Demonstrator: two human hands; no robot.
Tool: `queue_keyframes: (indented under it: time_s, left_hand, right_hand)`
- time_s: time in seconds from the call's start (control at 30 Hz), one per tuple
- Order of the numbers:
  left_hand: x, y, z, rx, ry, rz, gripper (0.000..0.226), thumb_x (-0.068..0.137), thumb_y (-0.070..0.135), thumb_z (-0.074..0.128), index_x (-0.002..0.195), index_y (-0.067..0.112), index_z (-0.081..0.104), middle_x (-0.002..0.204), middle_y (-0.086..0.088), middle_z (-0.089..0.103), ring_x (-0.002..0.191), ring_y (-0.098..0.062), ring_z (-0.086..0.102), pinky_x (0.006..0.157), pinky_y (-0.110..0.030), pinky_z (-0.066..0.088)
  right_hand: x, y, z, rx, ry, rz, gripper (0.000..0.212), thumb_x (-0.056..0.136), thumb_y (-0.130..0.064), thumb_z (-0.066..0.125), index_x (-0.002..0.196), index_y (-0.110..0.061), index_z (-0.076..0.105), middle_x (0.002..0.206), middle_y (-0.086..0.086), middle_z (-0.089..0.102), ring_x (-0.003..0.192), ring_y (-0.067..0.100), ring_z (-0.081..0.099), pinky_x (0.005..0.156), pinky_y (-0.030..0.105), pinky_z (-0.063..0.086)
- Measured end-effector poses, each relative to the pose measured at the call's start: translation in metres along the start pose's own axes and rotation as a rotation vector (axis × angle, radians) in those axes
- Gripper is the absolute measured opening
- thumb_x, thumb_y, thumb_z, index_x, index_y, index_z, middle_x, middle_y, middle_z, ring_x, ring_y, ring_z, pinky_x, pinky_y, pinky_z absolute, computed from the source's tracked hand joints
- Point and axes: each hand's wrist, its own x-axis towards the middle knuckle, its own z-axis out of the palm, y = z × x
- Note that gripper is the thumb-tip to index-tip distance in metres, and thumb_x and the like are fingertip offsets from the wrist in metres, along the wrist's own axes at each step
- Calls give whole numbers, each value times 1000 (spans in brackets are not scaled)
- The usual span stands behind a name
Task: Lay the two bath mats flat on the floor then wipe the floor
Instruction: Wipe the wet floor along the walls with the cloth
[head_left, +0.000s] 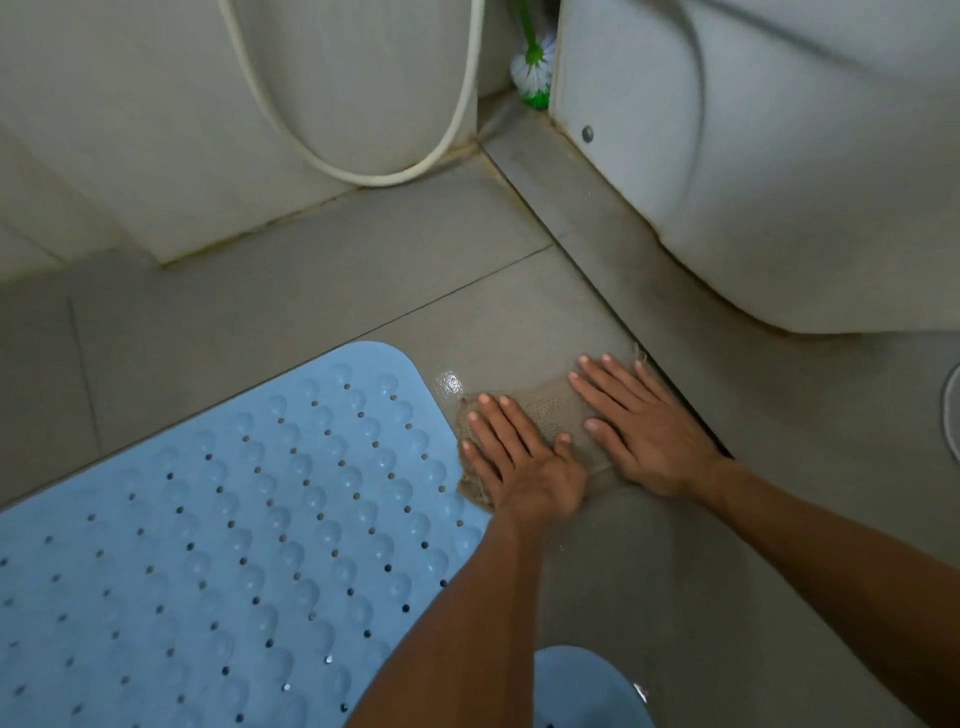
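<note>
Wiping is the step in hand: left hand (524, 457) and right hand (639, 421), fingers flat, press the cloth (550, 410) at centre frame beside the mat (208, 519). Next: slide it across wet floor (322, 291).

My left hand (524, 457) and right hand (644, 421) hide most of the cloth (550, 410). The mat (208, 519) runs off the left and bottom edges, my left arm crossing it. A second mat (587, 691) is cut off below. The drain (953, 410) is clipped at right.

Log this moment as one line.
stage: wiping | left hand, right hand: flat on cloth | blue mat: flat | floor: wet
</note>
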Motion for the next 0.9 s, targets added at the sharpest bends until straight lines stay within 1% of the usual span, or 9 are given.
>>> queue_keyframes:
  time_s: [0.1, 0.17, 0.23, 0.33, 0.4, 0.5, 0.67, 0.8, 0.9]
  left_hand:
    - [1, 2, 8, 15, 103, -17, 81, 93, 53, 19, 146, 9, -26, 150, -10, -39, 142, -28, -32, 106, -44, -33]
    - [4, -1, 8, 45, 76, -29, 82, 92, 54, 15, 147, 10, -26, 154, -11, -35, 142, -28, -32, 109, -45, -29]
    - [3, 2, 6, 58, 35, -21, 80, 95, 54, 17, 147, 9, -25, 154, -11, -34, 142, -28, -31, 113, -47, -24]
    - [6, 3, 13, 75, 134, -21, 80, 95, 54, 19, 149, 8, -18, 158, -13, -25, 145, -30, -24, 116, -49, -18]
    - [7, 2, 16, 114, 161, -28, 81, 96, 54, 22, 150, 8, -16, 158, -14, -23, 146, -31, -22, 117, -51, -15]
    - [2, -4, 22, 133, 226, 72, 77, 98, 51, 21, 151, 5, -12, 159, -18, -20, 146, -34, -20, 114, -52, -18]
    - [-6, -10, 35, 186, 382, 137, 73, 98, 48, 15, 152, 1, -2, 160, -22, -9, 147, -38, -11, 117, -53, -11]
    - [-20, -9, 45, 192, 413, 98, 72, 99, 47, 16, 152, 0, 2, 159, -25, -6, 147, -39, -7, 119, -51, -8]
    - [-55, -2, 64, 177, 371, 80, 73, 99, 47, 16, 151, -2, -1, 158, -26, -9, 147, -39, -10, 119, -51, -9]
  right_hand:
    - [0, 1, 0, 6, 29, -23, 58, 106, -43, 24, 159, -26, 8, 167, -7, 2, 153, 11, -5, 125, 43, 5]
    - [4, 1, 1, 3, 54, -33, 58, 106, -43, 25, 159, -26, 10, 167, -7, 4, 154, 11, -5, 125, 44, 5]
    - [2, 5, 4, -7, 65, -38, 58, 106, -43, 24, 159, -26, 9, 167, -7, 3, 153, 10, -6, 125, 43, 4]
    - [3, 6, 6, 11, 70, -52, 57, 106, -44, 23, 159, -28, 8, 167, -8, 3, 153, 10, -6, 125, 44, 4]
    - [1, 8, 7, 13, 74, -60, 58, 106, -46, 21, 159, -28, 8, 167, -8, 3, 153, 10, -5, 125, 44, 5]
    - [2, 9, 11, 18, 76, -57, 58, 105, -48, 19, 159, -29, 8, 167, -9, 3, 153, 9, -5, 125, 43, 2]
    - [0, 10, 12, 24, 71, -42, 59, 104, -51, 16, 159, -30, 8, 167, -9, 1, 153, 9, -7, 125, 41, -4]
    - [-15, -2, 12, 41, 95, 56, 59, 103, -53, 20, 158, -32, 15, 167, -4, 3, 154, 13, -5, 125, 39, -5]
    - [-57, 0, 14, 37, 51, 37, 60, 103, -54, 17, 159, -31, 8, 167, -5, 2, 154, 13, -5, 125, 40, -4]
